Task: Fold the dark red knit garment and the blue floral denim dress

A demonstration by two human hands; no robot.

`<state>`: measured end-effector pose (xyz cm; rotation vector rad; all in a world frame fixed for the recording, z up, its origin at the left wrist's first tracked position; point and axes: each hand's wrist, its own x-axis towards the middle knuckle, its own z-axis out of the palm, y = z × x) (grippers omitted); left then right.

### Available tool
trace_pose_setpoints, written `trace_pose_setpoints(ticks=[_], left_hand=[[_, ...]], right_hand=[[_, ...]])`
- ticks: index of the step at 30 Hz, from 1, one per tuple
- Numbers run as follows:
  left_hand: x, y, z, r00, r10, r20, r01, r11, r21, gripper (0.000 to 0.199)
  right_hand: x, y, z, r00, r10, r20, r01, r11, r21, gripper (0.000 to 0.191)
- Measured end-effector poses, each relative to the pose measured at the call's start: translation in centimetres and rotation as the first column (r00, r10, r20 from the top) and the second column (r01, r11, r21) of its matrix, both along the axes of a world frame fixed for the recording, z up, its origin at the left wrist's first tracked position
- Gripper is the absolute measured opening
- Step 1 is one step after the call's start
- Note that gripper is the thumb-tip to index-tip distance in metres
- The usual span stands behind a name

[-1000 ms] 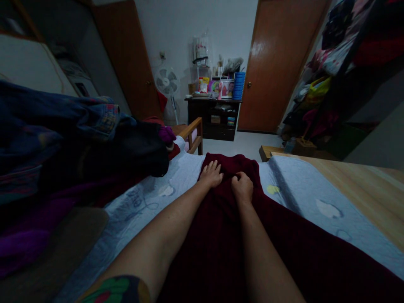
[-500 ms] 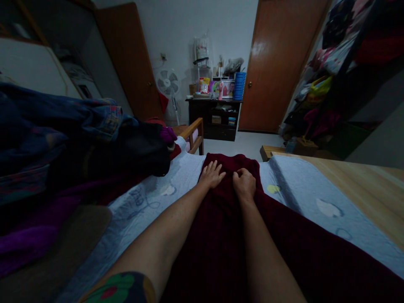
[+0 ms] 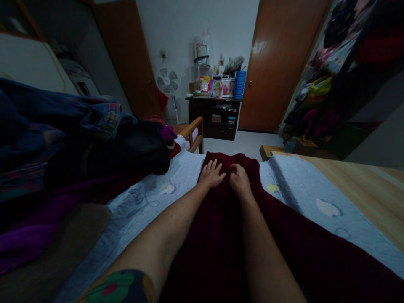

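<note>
The curled fingertips of the right hand (image 3: 240, 181) are hidden, so whether they pinch the dark red cloth (image 3: 232, 210) cannot be told. The cloth runs out of view at the bottom, its folds there lost in darkness, and it hides the middle of the bed's far edge. The clothes pile (image 3: 104, 143) is cut off at the left and covers the left side of the bed (image 3: 356, 181). The bed's near corners are out of view. Print on the small packet (image 3: 204, 83) is too small to read.
</note>
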<state>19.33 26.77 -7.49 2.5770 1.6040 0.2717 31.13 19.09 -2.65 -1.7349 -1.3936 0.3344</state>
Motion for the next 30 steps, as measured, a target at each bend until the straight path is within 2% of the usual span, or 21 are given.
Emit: trace_pose_setpoints(ticks=[3,5,7,9,11,13,15,17,19,23,26,30], left_hand=[[0.0,-0.1,0.1,1.000,0.003,0.010,-0.003,1.000,-0.001,0.065],[0.0,-0.2,0.1,1.000,0.005,0.015,-0.005,1.000,0.001,0.065],[0.0,-0.2,0.1,1.000,0.009,0.017,-0.009,1.000,-0.004,0.066],[-0.1,-0.2,0.1,1.000,0.012,0.018,-0.011,1.000,-0.009,0.066],[-0.1,-0.1,0.2,1.000,0.006,0.020,-0.006,1.000,-0.015,0.066],[-0.1,-0.1,0.2,1.000,0.001,0.022,-0.001,1.000,-0.024,0.066],[-0.1,0.0,0.1,1.000,-0.001,0.027,0.001,1.000,-0.026,0.065],[-0.1,0.0,0.0,0.999,0.001,0.041,0.000,1.000,-0.013,0.065],[-0.1,0.0,-0.1,0.998,-0.002,0.057,0.002,1.000,0.001,0.065],[-0.3,0.0,-0.2,0.998,-0.016,0.064,0.016,1.000,0.008,0.062],[-0.6,0.0,-0.1,0.997,-0.032,0.070,0.032,0.999,-0.003,0.057],[-0.9,0.1,0.2,0.996,-0.032,0.084,0.037,0.998,-0.049,0.054]], right_hand=[[0.8,0.0,-1.9,0.991,-0.020,0.129,0.046,0.979,-0.198,0.046],[1.0,-0.3,-2.4,0.977,0.019,0.211,0.036,0.967,-0.254,0.047],[0.6,-0.5,-2.2,0.960,0.034,0.278,0.043,0.964,-0.264,0.047],[-0.1,-0.6,-1.3,0.950,0.009,0.313,0.061,0.975,-0.212,0.049],[-1.0,-0.5,-0.2,0.959,-0.004,0.285,0.031,0.996,-0.089,0.054],[-1.6,-0.2,0.6,0.980,0.047,0.195,-0.057,0.997,0.047,0.057],[-1.7,0.1,0.7,0.992,0.105,0.073,-0.111,0.990,0.090,0.060],[-1.4,0.4,0.1,0.995,0.100,-0.022,-0.100,0.995,0.004,0.061],[-0.9,0.5,-1.0,0.998,0.066,-0.022,-0.069,0.988,-0.136,0.060],[-0.4,0.5,-2.6,0.971,0.132,0.201,-0.074,0.959,-0.273,0.052],[-0.8,0.3,-2.9,0.934,0.182,0.306,-0.068,0.934,-0.350,0.053],[-1.6,-0.1,-2.3,0.920,0.224,0.323,-0.038,0.868,-0.496,0.058]])
